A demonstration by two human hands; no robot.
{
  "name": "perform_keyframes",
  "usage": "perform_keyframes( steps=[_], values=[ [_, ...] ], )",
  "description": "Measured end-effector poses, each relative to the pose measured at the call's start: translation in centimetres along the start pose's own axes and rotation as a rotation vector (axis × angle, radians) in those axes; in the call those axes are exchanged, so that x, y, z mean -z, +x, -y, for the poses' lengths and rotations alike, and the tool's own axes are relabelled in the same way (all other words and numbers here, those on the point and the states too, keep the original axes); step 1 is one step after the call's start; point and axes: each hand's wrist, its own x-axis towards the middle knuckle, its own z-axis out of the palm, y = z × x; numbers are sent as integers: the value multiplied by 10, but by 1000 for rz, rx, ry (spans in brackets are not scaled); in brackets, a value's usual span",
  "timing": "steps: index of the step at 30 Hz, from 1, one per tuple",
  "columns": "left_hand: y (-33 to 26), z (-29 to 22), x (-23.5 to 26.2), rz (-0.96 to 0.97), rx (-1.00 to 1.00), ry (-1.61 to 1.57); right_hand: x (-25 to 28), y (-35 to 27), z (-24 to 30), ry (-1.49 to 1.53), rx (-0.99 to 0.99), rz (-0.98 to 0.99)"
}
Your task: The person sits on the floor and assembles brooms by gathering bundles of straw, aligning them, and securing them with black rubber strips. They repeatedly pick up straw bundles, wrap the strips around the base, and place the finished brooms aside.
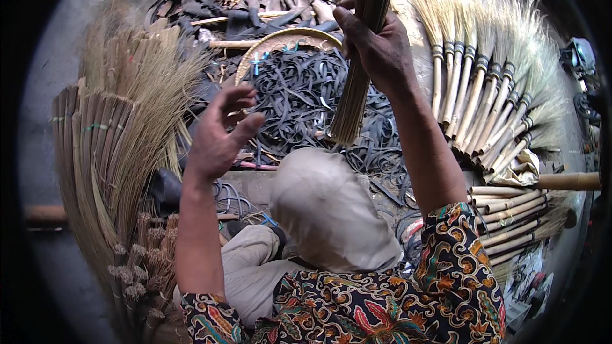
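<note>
Held up in front of me, my right hand point(380, 54) is wrapped round a bundle of thin dry broom stalks point(352, 105). The bundle tilts slightly, its cut lower end above the heap of black rubber strips point(293, 99) and its upper part running out of the frame. To the left, my left hand point(223, 130) is raised with nothing in it, fingers loosely bent and apart. It is nearest to the woven round tray point(294, 36), whose pale rim curves behind the strips.
Loose broom grass point(166, 89) and tied stalks point(95, 127) stand at left, above smaller stick bundles point(137, 274). Finished brooms point(475, 83) fan out at right, with more bamboo handles point(510, 216) below. Dark rubber scraps point(255, 0) lie at the back. My bent knee point(325, 210) is in the middle.
</note>
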Motion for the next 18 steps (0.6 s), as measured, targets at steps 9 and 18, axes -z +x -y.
perform_keyframes(
  steps=[9,18],
  values=[
    [-15,-19,16,251,-25,-201,-147,-4,141,444,-188,608],
    [-96,120,6,-677,-184,168,-266,-103,-1,174,84,584]
  ],
)
